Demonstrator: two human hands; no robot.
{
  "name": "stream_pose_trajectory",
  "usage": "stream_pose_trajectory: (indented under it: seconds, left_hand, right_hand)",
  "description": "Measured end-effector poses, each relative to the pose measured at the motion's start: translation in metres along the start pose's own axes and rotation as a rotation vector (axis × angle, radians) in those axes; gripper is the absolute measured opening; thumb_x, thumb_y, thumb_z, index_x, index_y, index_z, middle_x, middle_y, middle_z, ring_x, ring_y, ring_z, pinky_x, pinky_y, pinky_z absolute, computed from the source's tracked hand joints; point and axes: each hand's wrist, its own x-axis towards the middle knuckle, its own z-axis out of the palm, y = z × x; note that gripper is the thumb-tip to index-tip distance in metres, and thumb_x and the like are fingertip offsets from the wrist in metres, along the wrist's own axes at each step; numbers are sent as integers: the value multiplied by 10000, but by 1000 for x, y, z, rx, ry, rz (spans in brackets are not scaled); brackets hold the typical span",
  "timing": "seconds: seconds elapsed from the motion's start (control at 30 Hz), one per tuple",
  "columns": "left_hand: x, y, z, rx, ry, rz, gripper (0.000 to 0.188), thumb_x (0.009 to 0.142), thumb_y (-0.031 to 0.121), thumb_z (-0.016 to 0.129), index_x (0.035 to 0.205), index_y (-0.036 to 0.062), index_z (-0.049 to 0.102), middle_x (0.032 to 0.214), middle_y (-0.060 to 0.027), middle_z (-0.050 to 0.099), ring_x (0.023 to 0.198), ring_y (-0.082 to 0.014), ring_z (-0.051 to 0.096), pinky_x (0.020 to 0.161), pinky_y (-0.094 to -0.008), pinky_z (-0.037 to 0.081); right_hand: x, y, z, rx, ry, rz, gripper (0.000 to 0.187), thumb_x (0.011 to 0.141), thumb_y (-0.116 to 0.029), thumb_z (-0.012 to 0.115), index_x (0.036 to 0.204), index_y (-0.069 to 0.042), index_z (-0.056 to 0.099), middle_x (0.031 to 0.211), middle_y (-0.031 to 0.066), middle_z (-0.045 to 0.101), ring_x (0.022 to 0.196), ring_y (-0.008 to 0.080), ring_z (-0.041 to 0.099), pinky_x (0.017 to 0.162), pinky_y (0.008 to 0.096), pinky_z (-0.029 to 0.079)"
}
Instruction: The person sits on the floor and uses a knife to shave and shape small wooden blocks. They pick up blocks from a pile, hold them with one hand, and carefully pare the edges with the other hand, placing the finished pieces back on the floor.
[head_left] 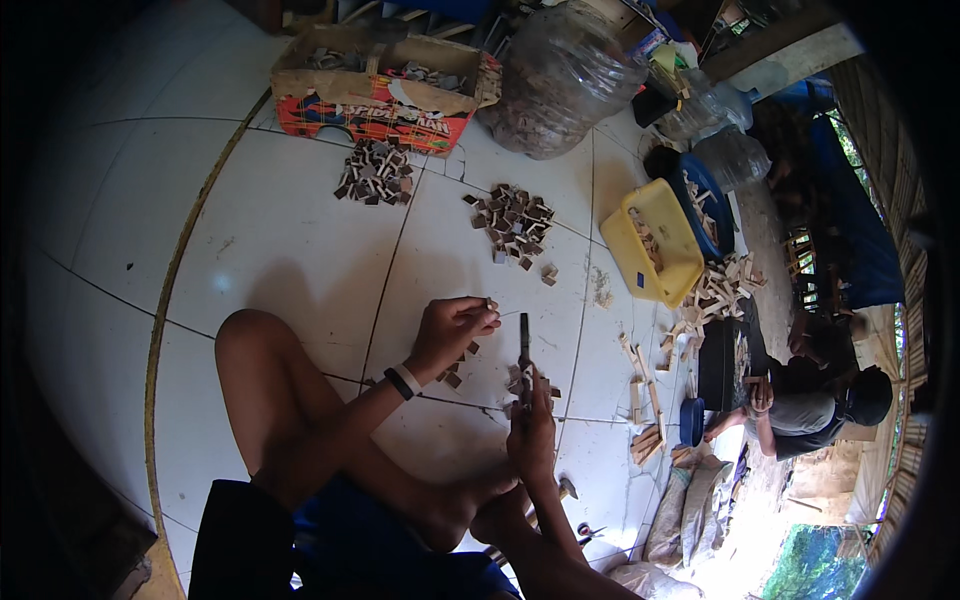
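My left hand (pixel 452 335), with a pale band round its wrist, is closed in a pinch over the tiled floor. A small, partly hidden piece (pixel 490 304) shows at its fingertips; it looks like wood. To the right, my right hand (pixel 532 428) wraps round a narrow dark blade-like tool (pixel 525 340) that points away from me. The exact kind of tool cannot be made out. Small square pieces (pixel 453 377) lie beneath my left hand, and more are partly hidden behind the right. Farther off are two heaps of brown-and-pale square pieces (pixel 512 225) (pixel 375 172).
A printed red box (pixel 375 122) holds small pieces beside a large clear plastic bag (pixel 560 85). To the right stand a yellow basin (pixel 640 270), a blue tub (pixel 712 195) and scattered wood sticks (pixel 722 285). A co-worker (pixel 808 405) sits at far right. Scissors (pixel 588 531) lie near my legs.
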Motion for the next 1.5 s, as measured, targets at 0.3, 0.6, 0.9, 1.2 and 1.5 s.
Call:
stream_pose_trajectory:
  seconds: [0.3,0.6,0.9,1.2,1.5]
  left_hand:
    - [-5,36,-11,-60,-149,-177,328,1029,195,660,1186,-93,656,1113,-184,719,1068,-271,731,957,-360,614]
    - [-10,35,-7,-21,-187,-220,332,1026,195,660,1178,-101,658,1091,-181,721,1030,-268,744,934,-361,623]
    - [-13,33,-8,-18,-163,-213,331,1029,219,659,1166,-82,675,1073,-167,724,1004,-259,750,916,-364,630]
    - [-14,33,-10,-9,-131,-211,342,1029,227,650,1130,-98,670,1065,-167,722,1005,-263,748,918,-358,626]
    - [-19,22,12,-281,152,-239,251,1017,184,643,1011,-67,660,1027,-181,732,1014,-278,752,957,-360,613]
  right_hand:
    - [-10,8,-11,2,-10,-29,672,967,44,564,1587,-137,379,1482,217,538,1277,441,589,951,479,552]
    - [-10,5,-7,-96,50,-131,573,1033,-100,564,1579,-176,405,1380,211,598,1083,453,683,766,487,580]
    - [-7,0,-6,-77,35,-120,583,1022,-65,567,1575,-164,411,1254,208,640,954,435,708,699,471,576]
    - [-6,-5,-5,-98,15,-101,656,980,16,554,1589,-166,391,1290,238,611,1004,450,694,745,477,583]
    - [-6,-4,6,-90,-20,-15,664,974,-10,588,1593,-123,376,1408,244,595,1129,418,682,887,450,572]
